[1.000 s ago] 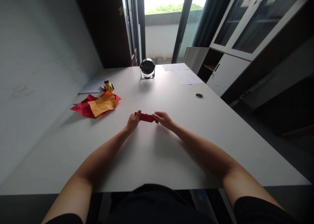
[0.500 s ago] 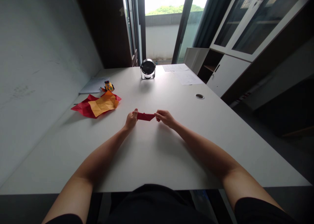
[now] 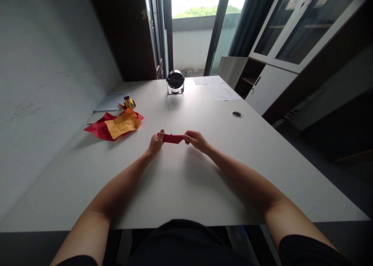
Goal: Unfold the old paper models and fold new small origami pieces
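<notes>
A folded red paper boat [image 3: 173,139] is stretched between my two hands, a little above the white table. Its left end is pinched by my left hand [image 3: 156,140], thumb on top and fingers closed beneath. My right hand [image 3: 196,139] grips the pointed right end between thumb and bent fingers. Both ends of the paper are hidden by the fingers. A small peak shows along the middle of its upper edge.
The white table [image 3: 175,188] spreads beneath my arms. To the left lie creased red paper [image 3: 100,128] and orange paper [image 3: 124,124], with a small yellow toy [image 3: 129,102] behind. A round black mirror-like object on a stand [image 3: 175,81] and printed sheets [image 3: 224,92] are farther back.
Hardly anything differs. Both hands keep their grip on the red paper boat in nearly the same place, with only a very slight shift of the paper.
</notes>
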